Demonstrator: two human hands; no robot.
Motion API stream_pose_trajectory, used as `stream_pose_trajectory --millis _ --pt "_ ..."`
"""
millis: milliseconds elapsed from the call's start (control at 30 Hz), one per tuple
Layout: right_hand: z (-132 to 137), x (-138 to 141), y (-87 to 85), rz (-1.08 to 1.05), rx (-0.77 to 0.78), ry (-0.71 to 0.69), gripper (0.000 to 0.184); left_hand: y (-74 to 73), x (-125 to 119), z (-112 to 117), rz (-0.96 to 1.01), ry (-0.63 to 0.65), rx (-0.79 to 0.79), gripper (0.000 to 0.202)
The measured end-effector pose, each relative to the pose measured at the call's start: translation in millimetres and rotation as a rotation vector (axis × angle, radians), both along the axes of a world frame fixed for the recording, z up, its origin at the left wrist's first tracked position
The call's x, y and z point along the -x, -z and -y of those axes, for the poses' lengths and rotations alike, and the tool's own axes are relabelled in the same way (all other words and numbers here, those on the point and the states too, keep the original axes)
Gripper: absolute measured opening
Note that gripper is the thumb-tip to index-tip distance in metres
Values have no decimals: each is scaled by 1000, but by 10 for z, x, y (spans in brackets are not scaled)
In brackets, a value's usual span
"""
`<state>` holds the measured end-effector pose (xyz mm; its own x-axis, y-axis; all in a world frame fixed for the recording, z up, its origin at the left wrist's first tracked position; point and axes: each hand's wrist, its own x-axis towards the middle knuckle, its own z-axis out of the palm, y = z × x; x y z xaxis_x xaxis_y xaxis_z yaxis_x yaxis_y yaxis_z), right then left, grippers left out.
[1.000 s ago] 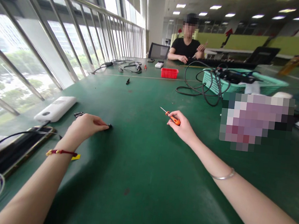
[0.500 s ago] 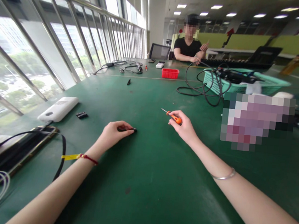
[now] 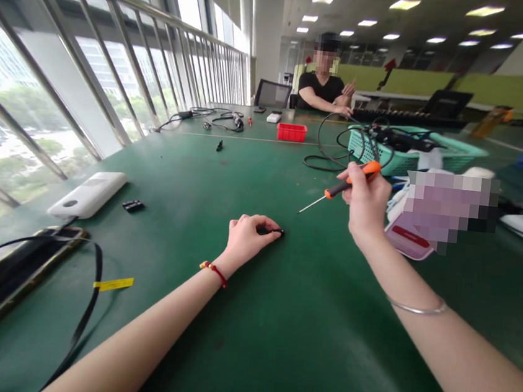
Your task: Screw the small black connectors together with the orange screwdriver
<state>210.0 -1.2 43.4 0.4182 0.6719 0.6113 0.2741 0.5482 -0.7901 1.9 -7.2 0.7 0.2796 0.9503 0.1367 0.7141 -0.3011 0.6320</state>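
My right hand (image 3: 368, 198) is closed round the orange and black handle of a screwdriver (image 3: 337, 188). Its thin metal shaft slants down to the left, with the tip above the table. Low over the green table (image 3: 248, 319), my left hand (image 3: 253, 236) pinches a small black part (image 3: 281, 232) between thumb and fingertips. Most of that part is hidden by the fingers, so its kind does not show. The screwdriver tip and the black part are close but apart.
Left lie a white power bank (image 3: 88, 193), a small black piece (image 3: 133, 206) and a phone (image 3: 14, 276) with cables. Another black piece (image 3: 220, 146) and a red bin (image 3: 291, 132) lie farther off. A teal basket (image 3: 457, 155) holds cables; a person (image 3: 322, 90) sits across.
My left hand has moved right with the black part. My right hand has moved right and turned, so the screwdriver now points down-left towards the left hand. The view has shifted slightly.
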Motion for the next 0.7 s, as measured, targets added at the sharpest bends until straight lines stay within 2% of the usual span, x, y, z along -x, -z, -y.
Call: stream_pose_trajectory --millis 67,233,700 --pt "23 68 -11 -54 24 -50 35 10 18 2 2 3 -4 17" --pt "93 229 20 32 46 -100 34 23 16 1 0 22 -16 17" --pt "96 256 81 69 99 -130 30 9 14 -5 3 31 28 18"
